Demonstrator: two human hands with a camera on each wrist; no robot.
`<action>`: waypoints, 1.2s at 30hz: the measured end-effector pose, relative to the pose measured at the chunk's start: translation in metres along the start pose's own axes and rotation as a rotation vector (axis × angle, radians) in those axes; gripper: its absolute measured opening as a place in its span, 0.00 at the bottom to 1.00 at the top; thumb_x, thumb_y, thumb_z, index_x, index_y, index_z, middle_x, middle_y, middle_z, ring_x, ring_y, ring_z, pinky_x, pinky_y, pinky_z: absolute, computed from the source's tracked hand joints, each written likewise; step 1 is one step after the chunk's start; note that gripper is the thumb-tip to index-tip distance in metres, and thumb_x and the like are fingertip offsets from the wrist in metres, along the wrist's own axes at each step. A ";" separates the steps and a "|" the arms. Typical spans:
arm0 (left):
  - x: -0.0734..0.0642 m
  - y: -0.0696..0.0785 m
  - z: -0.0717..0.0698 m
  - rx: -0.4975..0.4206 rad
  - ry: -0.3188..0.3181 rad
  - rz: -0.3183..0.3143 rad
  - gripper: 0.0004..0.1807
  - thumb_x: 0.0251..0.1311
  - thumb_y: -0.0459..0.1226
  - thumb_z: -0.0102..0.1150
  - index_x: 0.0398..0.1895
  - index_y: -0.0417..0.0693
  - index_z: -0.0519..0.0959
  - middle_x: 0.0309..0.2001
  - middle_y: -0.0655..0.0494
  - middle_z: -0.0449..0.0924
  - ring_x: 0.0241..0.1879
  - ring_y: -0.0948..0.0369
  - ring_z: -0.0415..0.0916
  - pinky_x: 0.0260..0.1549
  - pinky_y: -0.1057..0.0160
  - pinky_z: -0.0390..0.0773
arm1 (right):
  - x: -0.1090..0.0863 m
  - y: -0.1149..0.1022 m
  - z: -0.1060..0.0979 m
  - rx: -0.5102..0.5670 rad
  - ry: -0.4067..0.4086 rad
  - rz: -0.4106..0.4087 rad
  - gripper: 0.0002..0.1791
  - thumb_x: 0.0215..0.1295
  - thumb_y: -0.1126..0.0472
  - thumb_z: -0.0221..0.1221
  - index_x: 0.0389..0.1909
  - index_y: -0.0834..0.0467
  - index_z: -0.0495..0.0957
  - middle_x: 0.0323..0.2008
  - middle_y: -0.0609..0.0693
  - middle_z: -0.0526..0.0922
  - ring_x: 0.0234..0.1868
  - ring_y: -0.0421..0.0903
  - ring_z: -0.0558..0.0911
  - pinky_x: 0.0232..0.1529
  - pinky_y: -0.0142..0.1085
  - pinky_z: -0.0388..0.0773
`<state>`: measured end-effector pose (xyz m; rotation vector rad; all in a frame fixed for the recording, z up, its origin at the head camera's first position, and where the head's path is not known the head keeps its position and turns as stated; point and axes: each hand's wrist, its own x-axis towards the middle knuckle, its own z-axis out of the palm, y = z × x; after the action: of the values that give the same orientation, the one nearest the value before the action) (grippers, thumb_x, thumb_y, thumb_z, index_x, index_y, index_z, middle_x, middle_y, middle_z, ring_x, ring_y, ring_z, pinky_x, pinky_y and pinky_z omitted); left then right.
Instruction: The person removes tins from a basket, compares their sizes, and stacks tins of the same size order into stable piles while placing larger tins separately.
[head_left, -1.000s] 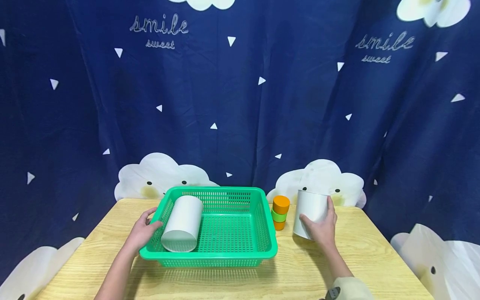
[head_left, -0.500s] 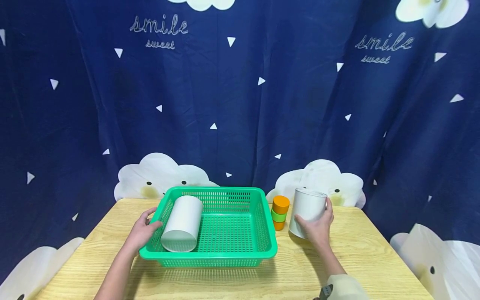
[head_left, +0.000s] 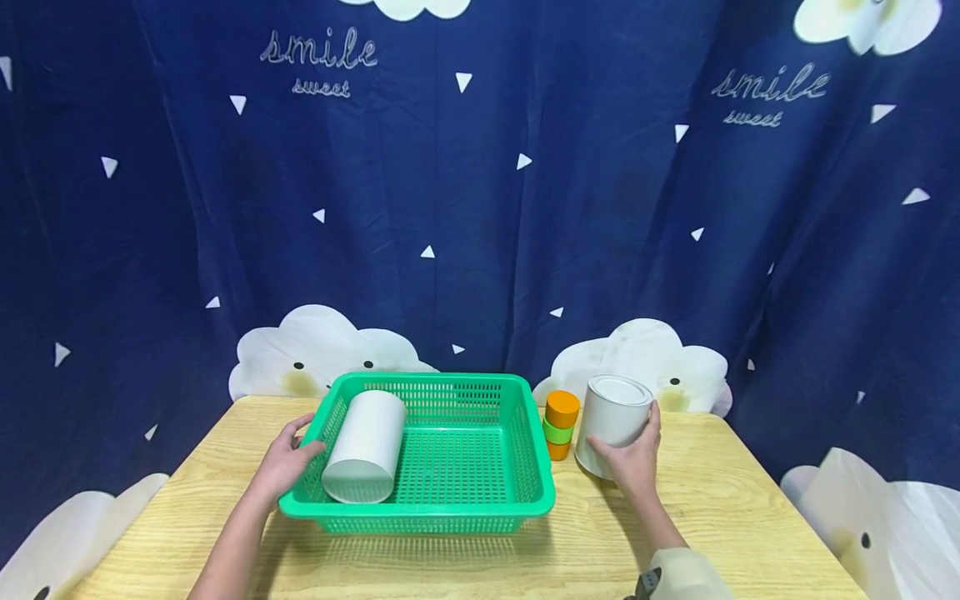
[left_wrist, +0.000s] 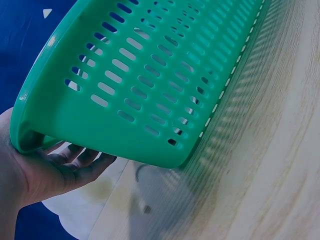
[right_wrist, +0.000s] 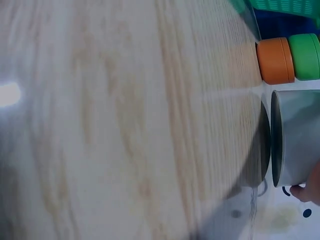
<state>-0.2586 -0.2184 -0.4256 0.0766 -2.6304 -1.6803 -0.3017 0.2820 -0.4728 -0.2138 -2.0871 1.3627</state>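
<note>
At the left end of the green plastic basket (head_left: 420, 510), my left hand (head_left: 283, 467) grips the rim, the thumb over the edge. In the left wrist view the fingers (left_wrist: 87, 165) curl beneath that rim. A white can (head_left: 367, 442) lies on its side inside the basket, along the left wall. To the right of the basket, my right hand (head_left: 636, 460) holds a second white can (head_left: 613, 421) around its side, lid upward and slightly tilted. The right wrist view shows this can's base (right_wrist: 276, 140) close over the table, with a thin dark shadow alongside.
Between the basket and the held can stands a stack of small round containers, an orange one (head_left: 562, 408) on top of a green one (head_left: 557, 431) and another orange one (head_left: 558, 451). Behind the wooden table (head_left: 720, 500) hangs a blue curtain (head_left: 480, 208) with clouds.
My right hand has brought the held can slightly left, closer to the stack, and turned it so its lid faces up toward the head camera. The left hand and basket have not moved.
</note>
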 end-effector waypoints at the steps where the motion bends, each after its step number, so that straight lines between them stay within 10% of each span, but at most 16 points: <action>1: 0.000 0.000 0.000 -0.001 0.000 0.001 0.34 0.65 0.36 0.45 0.71 0.35 0.47 0.57 0.25 0.65 0.50 0.41 0.74 0.39 0.52 0.80 | 0.000 0.000 0.000 0.003 0.003 0.003 0.71 0.36 0.64 0.75 0.74 0.47 0.32 0.70 0.63 0.49 0.66 0.61 0.57 0.66 0.59 0.55; 36: 0.000 0.000 0.000 -0.021 0.003 -0.003 0.34 0.64 0.34 0.45 0.71 0.35 0.47 0.58 0.24 0.63 0.50 0.40 0.74 0.39 0.50 0.81 | 0.011 0.011 0.006 0.024 -0.023 0.033 0.74 0.35 0.69 0.74 0.73 0.47 0.27 0.72 0.61 0.46 0.69 0.62 0.53 0.68 0.59 0.50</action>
<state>-0.2586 -0.2182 -0.4252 0.0824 -2.6113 -1.7073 -0.3161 0.2870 -0.4793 -0.2245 -2.0941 1.4151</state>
